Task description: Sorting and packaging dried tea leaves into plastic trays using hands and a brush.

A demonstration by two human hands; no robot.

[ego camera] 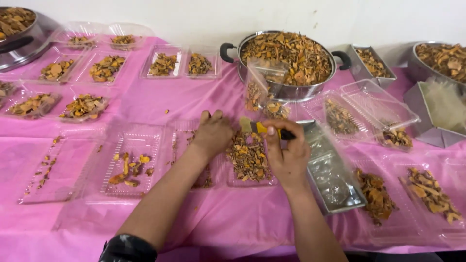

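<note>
Pinching a small yellow-handled brush (262, 128) between thumb and fingers, the right hand (287, 154) is hovering over the far edge of a clear plastic tray (250, 180) heaped with dried orange-brown slices (247, 156). The left hand (212, 133) is resting knuckles-up just left of that tray, fingers curled under — what they are pressing on, I cannot tell. Both are working on a pink tablecloth (218, 223). A steel pot (286, 90) full of the same slices is standing at the far side, and a steel tin (335, 187) is lying just right of the tray — more filled trays (104, 68) are sitting far left.
</note>
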